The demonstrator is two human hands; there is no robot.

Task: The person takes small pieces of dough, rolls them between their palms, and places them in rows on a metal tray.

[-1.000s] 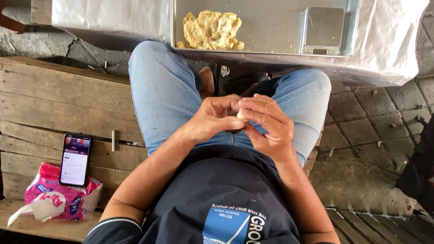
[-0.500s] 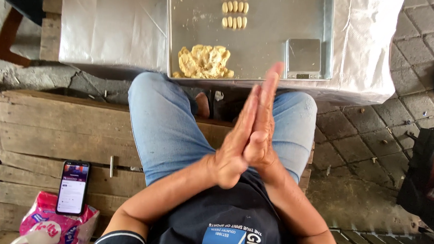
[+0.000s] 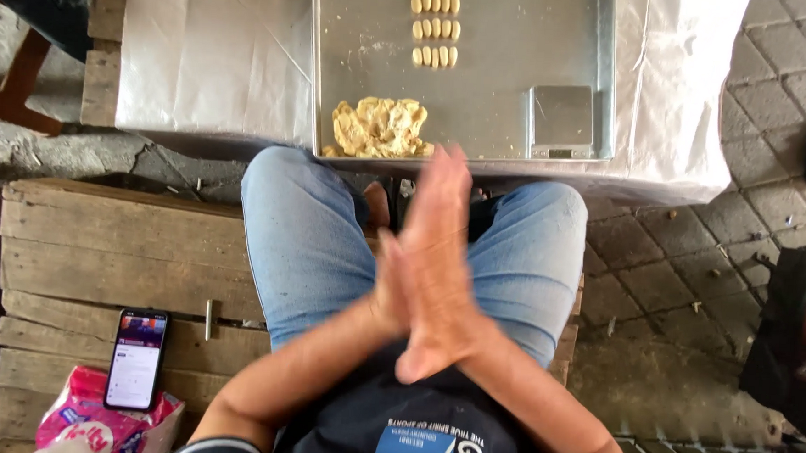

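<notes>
Pressing palm to palm, the left hand and right hand meet above the lap in the head view, fingers straight and together; whether anything lies between the palms cannot be told. Just ahead, a metal tray sits on the covered counter, carrying a dough lump, rows of small pieces and a scale. A phone lies on the wooden bench beside a pink packet.
</notes>
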